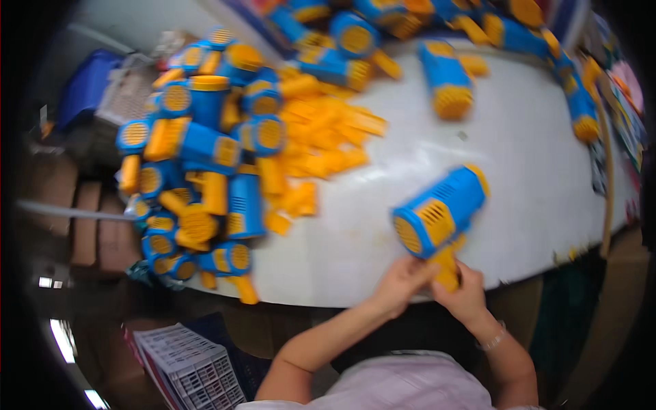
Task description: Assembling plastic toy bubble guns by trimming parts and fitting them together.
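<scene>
White and glossy, the desk [342,263] curves across the view with its near edge just in front of the person. A tall heap of blue-and-yellow toys [205,147] crowds its left side, and loose yellow plastic pieces [324,133] spread beside that heap. More toys line the far edge; one single toy [443,78] lies nearer the middle, and another blue toy [581,106] lies at the right. Beyond the desk's left end are a blue bin [89,85] and cardboard boxes [85,222]; printed sheets [195,365] show below.

Over the near right part of the desk is the held toy [441,208], tilted, its round grille facing lower left and its handle pointing toward the person. The right hand [466,290] is wrapped around that handle. The left hand [403,281] grasps the toy from the other side, fingers curled where handle meets body, though blur hides their exact placement.
</scene>
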`<action>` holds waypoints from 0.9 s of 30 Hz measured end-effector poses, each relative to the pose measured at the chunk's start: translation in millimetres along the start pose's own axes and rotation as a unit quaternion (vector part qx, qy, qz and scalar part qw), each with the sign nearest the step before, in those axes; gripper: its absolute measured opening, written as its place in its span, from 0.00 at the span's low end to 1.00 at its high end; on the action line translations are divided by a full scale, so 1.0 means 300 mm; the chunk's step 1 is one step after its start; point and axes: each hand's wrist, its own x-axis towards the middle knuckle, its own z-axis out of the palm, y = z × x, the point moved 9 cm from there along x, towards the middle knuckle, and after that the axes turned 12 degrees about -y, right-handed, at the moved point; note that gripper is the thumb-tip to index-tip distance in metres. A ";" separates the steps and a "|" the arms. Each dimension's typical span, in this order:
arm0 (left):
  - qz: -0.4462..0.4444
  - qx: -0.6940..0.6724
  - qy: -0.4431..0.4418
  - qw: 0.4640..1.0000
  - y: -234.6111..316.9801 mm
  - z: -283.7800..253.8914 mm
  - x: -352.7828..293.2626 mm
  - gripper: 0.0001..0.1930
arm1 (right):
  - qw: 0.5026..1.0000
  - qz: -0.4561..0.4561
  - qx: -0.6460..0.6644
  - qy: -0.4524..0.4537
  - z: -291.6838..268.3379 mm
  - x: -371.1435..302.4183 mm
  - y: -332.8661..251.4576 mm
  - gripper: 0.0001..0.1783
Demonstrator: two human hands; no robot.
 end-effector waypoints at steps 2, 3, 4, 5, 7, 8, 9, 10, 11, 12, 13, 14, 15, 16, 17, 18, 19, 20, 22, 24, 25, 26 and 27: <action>-0.015 -0.023 -0.046 0.999 -0.003 0.026 0.023 0.18 | 0.999 0.022 -0.045 -0.010 -0.011 -0.016 -0.003 0.24; -0.016 -0.025 -0.057 0.998 -0.009 0.036 0.015 0.19 | 0.999 0.008 -0.042 -0.010 -0.015 -0.021 -0.006 0.24; -0.019 -0.038 -0.049 0.998 -0.012 0.031 0.003 0.20 | 0.999 0.005 -0.026 -0.037 -0.003 -0.021 0.003 0.25; -0.020 -0.034 -0.053 0.998 -0.010 0.036 -0.003 0.20 | 0.998 0.010 -0.012 -0.062 0.006 -0.028 0.008 0.25; -0.038 -0.021 -0.052 0.998 -0.022 0.029 -0.014 0.20 | 0.998 0.001 -0.023 -0.060 0.005 -0.034 0.007 0.25; -0.047 -0.024 -0.059 0.997 -0.021 0.042 -0.015 0.20 | 0.997 -0.004 -0.035 -0.064 0.005 -0.036 -0.001 0.25; -0.036 -0.029 -0.057 0.997 -0.010 0.048 -0.012 0.19 | 0.998 0.007 -0.034 -0.056 -0.006 -0.034 0.002 0.25; -0.026 -0.036 -0.055 0.998 -0.002 0.050 -0.007 0.18 | 0.998 -0.009 -0.043 -0.053 -0.012 -0.023 -0.011 0.26; -0.036 -0.024 -0.043 0.998 -0.002 0.036 -0.008 0.19 | 0.997 -0.021 -0.050 -0.055 -0.010 -0.016 -0.024 0.26; -0.024 -0.013 -0.036 0.999 0.019 0.043 -0.006 0.18 | 0.997 -0.014 -0.046 -0.058 -0.011 -0.010 -0.021 0.27; -0.012 -0.003 -0.029 0.999 0.040 0.048 -0.002 0.18 | 0.997 -0.006 -0.041 -0.061 -0.011 0.003 -0.017 0.27; -0.001 0.008 -0.009 1.000 0.053 0.040 -0.007 0.17 | 0.998 -0.018 -0.026 -0.056 -0.012 0.016 -0.034 0.27; 0.009 0.016 -0.004 1.000 0.064 0.042 0.000 0.17 | 0.998 -0.028 -0.013 -0.048 -0.019 0.022 -0.038 0.27; 0.021 0.025 0.001 0.999 0.080 0.046 0.004 0.17 | 0.999 -0.008 -0.014 -0.039 -0.023 0.025 -0.025 0.27; 0.026 0.015 0.008 1.000 0.090 0.044 0.008 0.17 | 0.999 -0.008 0.002 -0.037 -0.021 0.037 -0.022 0.27; 0.019 0.010 0.001 1.000 0.092 0.052 0.015 0.17 | 0.999 -0.011 0.019 -0.035 -0.021 0.041 -0.026 0.26; 0.016 0.002 -0.008 1.000 0.101 0.061 0.020 0.17 | 0.999 -0.002 0.026 -0.032 -0.024 0.039 -0.028 0.27; 0.026 0.003 -0.007 1.000 0.124 0.053 0.018 0.17 | 0.999 -0.012 0.026 -0.037 -0.017 0.047 -0.036 0.27; 0.029 0.016 -0.001 0.999 0.122 0.027 -0.003 0.17 | 0.998 0.004 0.032 -0.056 0.014 0.046 -0.037 0.27; 0.060 0.038 -0.017 0.997 0.158 -0.001 -0.018 0.18 | 0.997 -0.027 0.021 -0.064 0.012 0.039 -0.055 0.21; 0.082 0.054 -0.005 0.995 0.230 -0.030 -0.034 0.18 | 0.996 -0.016 0.011 -0.084 -0.003 0.043 -0.070 0.18; 0.170 0.174 0.055 0.968 0.365 -0.069 -0.067 0.17 | 0.999 -0.023 -0.008 -0.045 -0.044 0.059 -0.077 0.15; 0.249 0.286 0.118 0.918 0.492 -0.088 -0.126 0.16 | 0.999 -0.025 -0.025 -0.007 -0.078 0.070 -0.085 0.11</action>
